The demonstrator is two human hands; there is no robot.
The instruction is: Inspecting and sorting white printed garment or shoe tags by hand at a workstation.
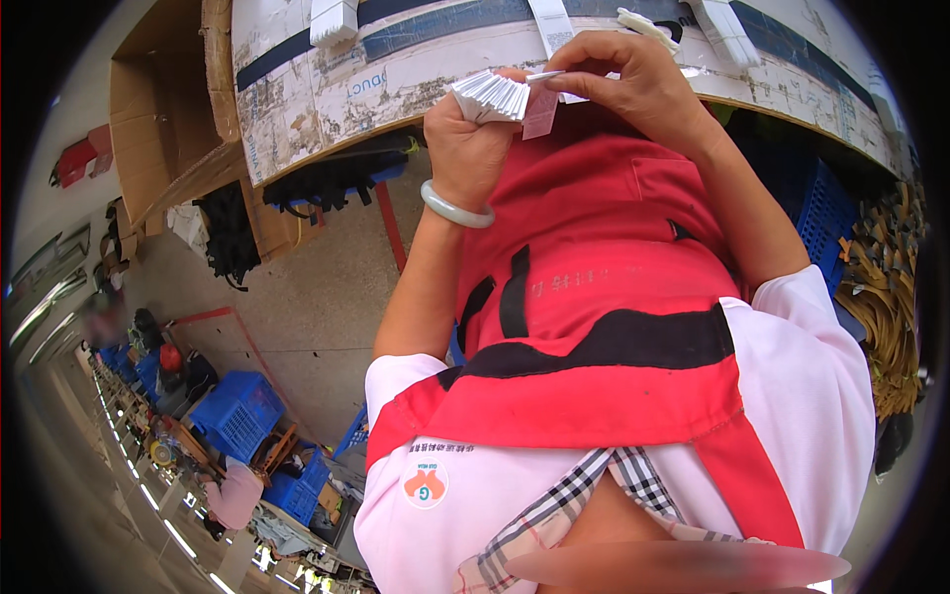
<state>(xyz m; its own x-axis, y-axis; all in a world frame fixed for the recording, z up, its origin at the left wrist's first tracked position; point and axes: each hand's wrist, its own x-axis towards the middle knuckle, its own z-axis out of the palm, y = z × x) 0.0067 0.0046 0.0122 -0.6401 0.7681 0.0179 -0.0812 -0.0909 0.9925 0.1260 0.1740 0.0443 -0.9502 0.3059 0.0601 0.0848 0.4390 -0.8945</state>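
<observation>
Head view. Near the top centre of the frame, the left hand [470, 153] is curled firmly around a fanned stack of white cards [492, 96], whose upper ends stand out above the fist. Just to the right, the right hand [628, 79] has thumb and forefinger brought together on a thin white card [544, 76] seen nearly edge-on; its other fingers are loosely bent. A pale slip [539, 114] hangs below that pinch; what it is attached to cannot be made out. Behind the hands, the worn table [287, 114] bears white bundles at upper left [333, 25] and upper right [725, 35].

Handling, as judged from appearance: the cards are probably light, thin and fairly stiff, with smooth faces liable to slide over one another and edges that could crease. The stack is best enclosed around its lower part, with enough pressure to stop it spreading; a single card is best taken at its free end between thumb and fingertip.
</observation>
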